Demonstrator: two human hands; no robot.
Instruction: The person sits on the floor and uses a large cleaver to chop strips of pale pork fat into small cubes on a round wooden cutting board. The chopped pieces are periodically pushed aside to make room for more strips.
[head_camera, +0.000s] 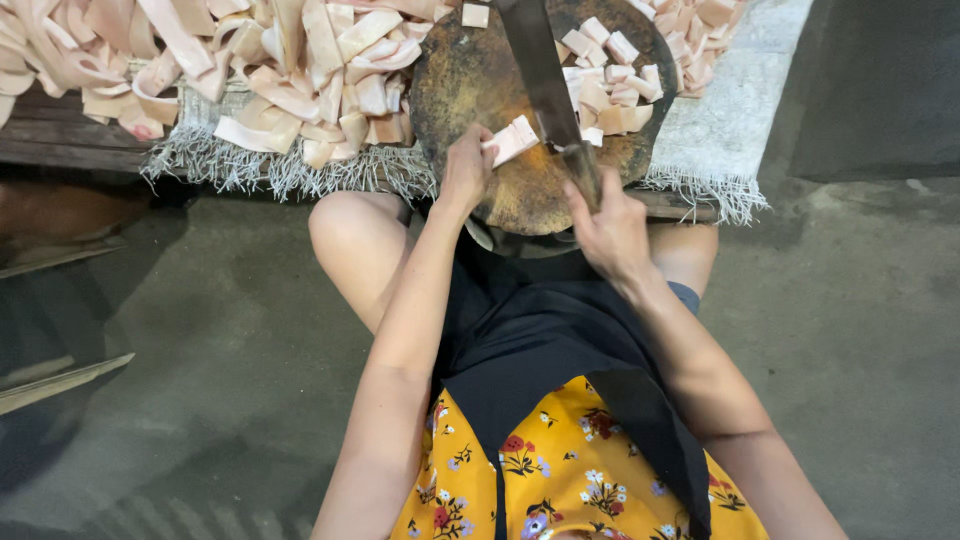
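Pressing a pale strip (512, 140) onto the round board (470, 80), left hand (466, 170) with grip closed on the strip's near end. Right hand (608, 232) wrapped tight around the cleaver (545, 85) handle, blade lying across the board just beside the strip. Cut cubes (610, 85) heaped right of the blade; uncut strips (250, 70) piled on the bench (60, 140) at left, over a frayed mat (720, 110).
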